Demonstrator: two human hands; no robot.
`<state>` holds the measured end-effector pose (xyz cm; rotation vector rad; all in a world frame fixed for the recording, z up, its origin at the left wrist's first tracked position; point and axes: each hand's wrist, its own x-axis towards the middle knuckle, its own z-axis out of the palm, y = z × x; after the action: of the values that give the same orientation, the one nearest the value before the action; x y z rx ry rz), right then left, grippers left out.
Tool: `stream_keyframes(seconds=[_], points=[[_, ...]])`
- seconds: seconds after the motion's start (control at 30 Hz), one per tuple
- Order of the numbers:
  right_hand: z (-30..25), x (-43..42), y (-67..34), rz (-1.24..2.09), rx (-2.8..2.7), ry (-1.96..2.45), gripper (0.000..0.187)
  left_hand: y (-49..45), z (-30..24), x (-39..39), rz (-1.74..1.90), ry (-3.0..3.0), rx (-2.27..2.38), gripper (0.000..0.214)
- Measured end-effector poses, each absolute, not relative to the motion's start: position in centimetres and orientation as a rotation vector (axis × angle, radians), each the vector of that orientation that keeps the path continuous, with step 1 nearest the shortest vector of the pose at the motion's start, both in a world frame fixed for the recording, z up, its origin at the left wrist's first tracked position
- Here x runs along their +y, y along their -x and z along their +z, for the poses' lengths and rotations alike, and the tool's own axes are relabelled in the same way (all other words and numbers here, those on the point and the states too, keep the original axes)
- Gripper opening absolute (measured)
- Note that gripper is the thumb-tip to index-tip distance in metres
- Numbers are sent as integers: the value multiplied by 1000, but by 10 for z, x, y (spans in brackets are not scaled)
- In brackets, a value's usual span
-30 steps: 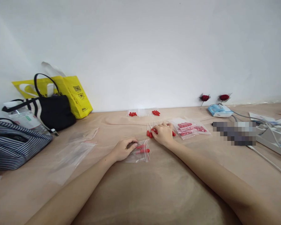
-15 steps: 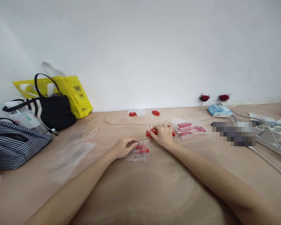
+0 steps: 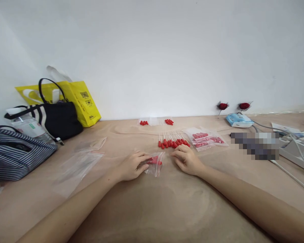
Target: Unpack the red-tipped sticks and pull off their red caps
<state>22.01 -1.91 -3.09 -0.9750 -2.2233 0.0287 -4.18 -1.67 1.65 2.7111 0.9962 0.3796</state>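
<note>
A small clear zip bag [image 3: 155, 170] lies on the table with several red-tipped sticks [image 3: 155, 160] in it; some of the tips show near its red-lined mouth. My left hand [image 3: 131, 166] grips its left side between thumb and fingers. To the right of that bag, my right hand [image 3: 188, 161] rests low over the table, fingers curved and thumb apart, with nothing visible between them. Just behind its fingers spreads a row of loose sticks with red bulb-shaped tips [image 3: 171, 143], their pale stems pointing toward the wall.
Filled zip bags [image 3: 207, 139] lie right of the loose sticks, and another pair of red clusters [image 3: 143, 123] sits by the wall. Flat clear bags [image 3: 77, 168] lie at left, before a striped bag [image 3: 22, 155], black bag [image 3: 62, 118] and yellow bag [image 3: 87, 108]. Cables [image 3: 291, 177] run at right.
My right hand has drawn back from the loose red-tipped sticks, toward me and slightly right, uncovering them. My left hand has shifted a little on the zip bag, whose mouth now looks more tilted.
</note>
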Motion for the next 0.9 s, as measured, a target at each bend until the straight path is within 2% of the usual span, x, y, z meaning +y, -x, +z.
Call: stream_keyframes(seconds=[0.17, 0.3, 0.43, 0.57, 0.73, 0.9], points=[[-30, -26, -227, 61, -2231, 881, 28, 34, 13, -26, 351, -2748, 642, 33], [-21, -32, -230, 167, -2382, 733, 49, 8, 6, -19, 499, -2904, 348, 37], [-15, -37, -232, 285, -2552, 649, 69, -8, 6, -10, 769, -2838, 406, 19], [-16, -41, -235, 347, -2614, 741, 57, 7, 13, -22, 1042, -2613, 759, 9], [-21, -47, -240, 255, -2482, 912, 47, 26, 9, -49, 982, -2649, 627, 10], [-20, -50, -243, 226, -2411, 1007, 44, 22, 0, -43, 944, -2507, 913, 17]])
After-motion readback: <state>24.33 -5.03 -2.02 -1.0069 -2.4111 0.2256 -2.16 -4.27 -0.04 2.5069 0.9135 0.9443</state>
